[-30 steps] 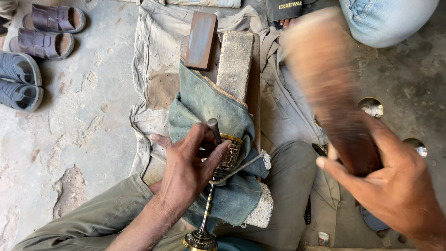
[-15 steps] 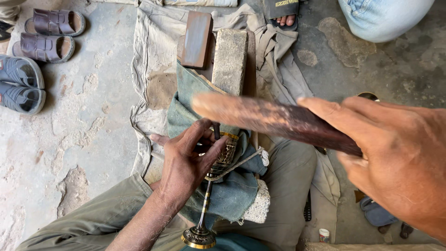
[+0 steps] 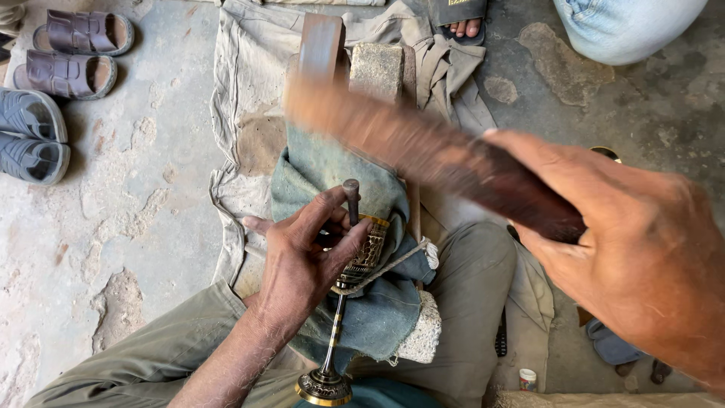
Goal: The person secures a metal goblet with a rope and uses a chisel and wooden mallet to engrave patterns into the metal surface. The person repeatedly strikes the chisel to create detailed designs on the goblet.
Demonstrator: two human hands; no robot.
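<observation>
A person sits on a cracked concrete floor [image 3: 113,227], the left hand [image 3: 306,261] pinching a short dark metal punch [image 3: 352,198] upright against an engraved brass goblet [image 3: 355,272]. The goblet lies on its side on a blue-green cloth [image 3: 325,162] draped over a rough stone block [image 3: 419,340], its round foot [image 3: 323,387] pointing toward the person's lap. The right hand [image 3: 642,257] is closed around one end of a long dark wooden mallet [image 3: 423,155], which is blurred and slants above the punch without touching it. A pale canvas sheet [image 3: 249,91] covers the floor beneath. Brown sandals [image 3: 75,53] and grey sandals [image 3: 30,136] lie well apart at the left.
</observation>
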